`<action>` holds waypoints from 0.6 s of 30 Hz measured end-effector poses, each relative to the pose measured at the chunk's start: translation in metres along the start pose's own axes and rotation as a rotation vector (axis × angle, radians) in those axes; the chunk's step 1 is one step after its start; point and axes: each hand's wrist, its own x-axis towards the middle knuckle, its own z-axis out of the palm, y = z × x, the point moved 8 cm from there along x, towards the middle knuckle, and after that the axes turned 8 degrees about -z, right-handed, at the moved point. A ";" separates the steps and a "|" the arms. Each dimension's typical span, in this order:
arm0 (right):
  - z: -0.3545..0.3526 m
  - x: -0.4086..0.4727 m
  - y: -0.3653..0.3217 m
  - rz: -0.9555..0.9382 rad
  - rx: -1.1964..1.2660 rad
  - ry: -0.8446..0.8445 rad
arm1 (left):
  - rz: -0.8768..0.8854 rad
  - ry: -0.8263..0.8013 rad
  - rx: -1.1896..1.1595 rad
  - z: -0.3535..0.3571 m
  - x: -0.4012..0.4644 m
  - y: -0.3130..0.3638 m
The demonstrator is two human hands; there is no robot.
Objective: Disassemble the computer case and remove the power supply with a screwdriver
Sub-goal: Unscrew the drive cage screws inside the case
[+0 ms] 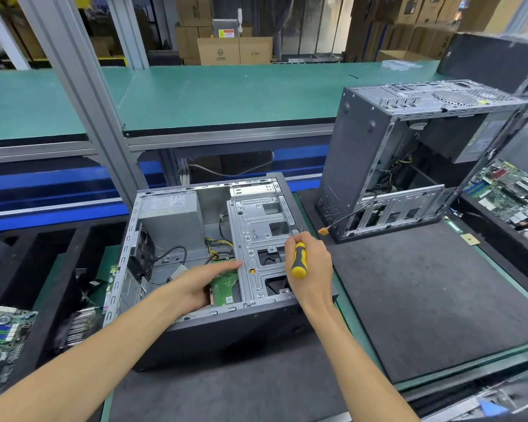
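right now i've got the computer case (226, 324) lying open on its side at the near edge of the dark mat (424, 300). my right hand (310, 266) is wrapped round the yellow and black screwdriver (298, 259), over the drive cage (262, 248). my left hand (201, 281) reaches inside with fingers out straight, palm on the green circuit board (224, 287). the power supply (171, 217) sits in the case's far left corner. a second case (357, 159) stands upright at the mat's far edge.
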 end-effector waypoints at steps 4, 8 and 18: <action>0.002 0.000 0.000 -0.018 0.011 -0.005 | -0.052 -0.134 -0.107 0.007 0.001 -0.005; 0.001 0.000 0.002 -0.018 0.021 -0.004 | -0.062 -0.107 -0.086 0.004 0.006 -0.006; 0.000 0.000 0.000 -0.039 0.004 0.002 | -0.124 -0.170 -0.104 0.006 0.005 -0.007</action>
